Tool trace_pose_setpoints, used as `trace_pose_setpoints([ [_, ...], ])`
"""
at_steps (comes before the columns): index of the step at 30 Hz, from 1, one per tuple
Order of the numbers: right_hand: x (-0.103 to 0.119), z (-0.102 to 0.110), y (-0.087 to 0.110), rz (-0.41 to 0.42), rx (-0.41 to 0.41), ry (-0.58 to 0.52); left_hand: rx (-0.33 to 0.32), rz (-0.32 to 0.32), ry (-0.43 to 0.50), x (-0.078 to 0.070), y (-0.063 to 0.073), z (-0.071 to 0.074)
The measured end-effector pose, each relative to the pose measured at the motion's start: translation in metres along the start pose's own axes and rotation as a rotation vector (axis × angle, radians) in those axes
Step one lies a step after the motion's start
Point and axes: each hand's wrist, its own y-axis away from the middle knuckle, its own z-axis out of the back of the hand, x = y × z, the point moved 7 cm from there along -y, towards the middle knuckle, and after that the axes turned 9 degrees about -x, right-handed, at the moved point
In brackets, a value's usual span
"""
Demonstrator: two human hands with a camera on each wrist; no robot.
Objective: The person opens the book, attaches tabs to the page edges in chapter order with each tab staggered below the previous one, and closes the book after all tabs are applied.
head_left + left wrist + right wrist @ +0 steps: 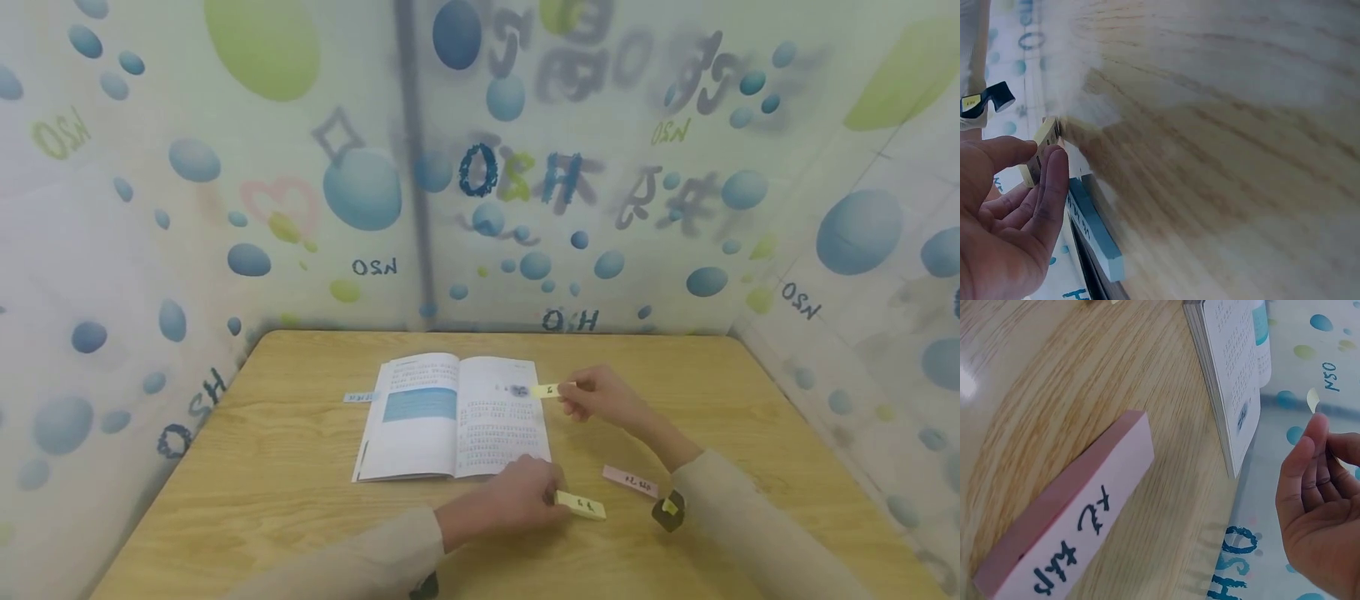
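Observation:
An open book (496, 425) lies on the table. At the upper right edge of its right page, my right hand (606, 403) pinches a yellow sticky note strip (547, 391) between thumb and finger. Below the book's right corner, my left hand (517, 497) holds a yellow sticky note pad (581, 505) with handwriting on it. The left wrist view shows this yellow pad (1049, 140) between the thumb and fingers. In the right wrist view, only the pale end of the strip (1312, 400) shows above the right fingertips.
A pink sticky note pad (630, 481) with handwriting lies right of the book, near the right forearm. At the book's left edge is a blue sticky note pad (1096, 237). The wooden table (247, 467) meets patterned curtains (360, 308) at its back and sides.

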Motion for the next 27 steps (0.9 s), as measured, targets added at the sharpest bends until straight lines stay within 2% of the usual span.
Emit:
trace_pose_setpoints([
  [5,0.001,-0.004,-0.001,0.01,0.004,-0.006,0.012,-0.016,-0.034,-0.002,0.003,-0.001],
  [8,0.002,-0.006,-0.002,0.019,0.009,-0.003,0.017,-0.01,-0.017,-0.002,0.004,-0.001],
  [16,0.004,-0.004,-0.001,0.005,0.007,-0.011,0.053,0.032,0.013,0.006,0.008,-0.003],
  [20,0.003,-0.004,-0.002,0.015,0.01,-0.02,0.071,0.037,0.02,0.011,0.012,0.001],
  [27,-0.001,-0.003,-0.004,0.024,0.005,-0.022,0.069,0.043,-0.067,0.02,0.018,0.013],
])
